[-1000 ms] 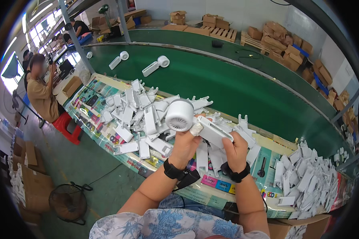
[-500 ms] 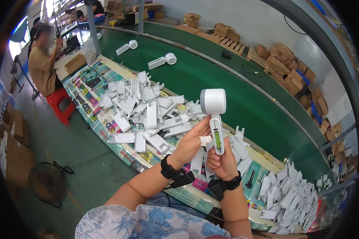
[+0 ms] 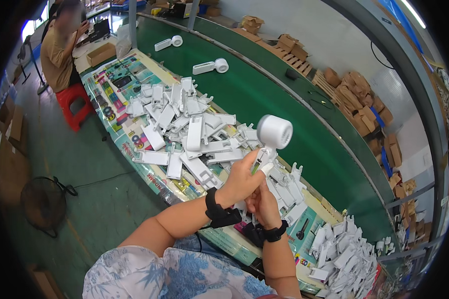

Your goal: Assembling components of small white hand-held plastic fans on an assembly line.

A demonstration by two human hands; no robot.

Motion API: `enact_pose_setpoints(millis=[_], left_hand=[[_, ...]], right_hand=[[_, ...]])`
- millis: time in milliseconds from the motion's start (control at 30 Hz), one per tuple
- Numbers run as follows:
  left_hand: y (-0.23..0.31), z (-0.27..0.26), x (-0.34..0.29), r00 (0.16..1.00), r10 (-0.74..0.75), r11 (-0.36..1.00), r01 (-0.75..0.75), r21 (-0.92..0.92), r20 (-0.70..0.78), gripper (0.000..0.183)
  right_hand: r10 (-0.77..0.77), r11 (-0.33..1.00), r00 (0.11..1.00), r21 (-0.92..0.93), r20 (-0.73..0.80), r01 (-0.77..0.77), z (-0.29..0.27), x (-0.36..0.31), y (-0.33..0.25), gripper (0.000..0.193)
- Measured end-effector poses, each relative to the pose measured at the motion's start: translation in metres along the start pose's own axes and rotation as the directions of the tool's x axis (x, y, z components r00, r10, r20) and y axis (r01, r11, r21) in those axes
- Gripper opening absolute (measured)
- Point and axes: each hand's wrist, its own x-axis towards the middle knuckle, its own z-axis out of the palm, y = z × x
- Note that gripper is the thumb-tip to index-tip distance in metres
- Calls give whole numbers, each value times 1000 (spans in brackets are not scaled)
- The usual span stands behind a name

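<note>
A white handheld fan is held over the work table, its round head up and tilted away to the right. The handle's open side shows a narrow strip of its inside; most of the handle is hidden by my hands. My left hand is wrapped around the upper handle, with white tape on its thumb. Just below it, my right hand is closed at the handle's lower end, fingers curled. Close by lies a heap of white plastic handle covers, some partly under my hands.
Another pile of white parts sits at the right end of the table. Two white fans lie on the green conveyor belt beyond. A person on a red stool works at the far left. A black floor fan stands at left.
The fan has turned and tilted, so its head's grille now faces right and its open handle is mostly covered. My left hand has moved around the handle; my right hand has shifted lower.
</note>
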Motion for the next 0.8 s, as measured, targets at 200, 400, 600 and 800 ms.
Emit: enact_pose_setpoints(millis=[200,400,600,800], left_hand=[[-4,-9,2,975,198,916,-220,335,100,41],[2,-5,-3,957,145,850,-250,464,251,41],[-1,-2,-6,937,87,829,-257,497,339,43],[-3,-2,-6,927,82,810,-276,518,365,44]], right_hand=[[-307,914,938,-325,-159,244,-8,-13,-17,27],[-534,834,819,-293,-212,468,-18,-10,-27,44],[-457,885,882,38,-116,464,-24,-12,-30,52],[-413,890,899,143,-146,432,-28,-8,-23,43]])
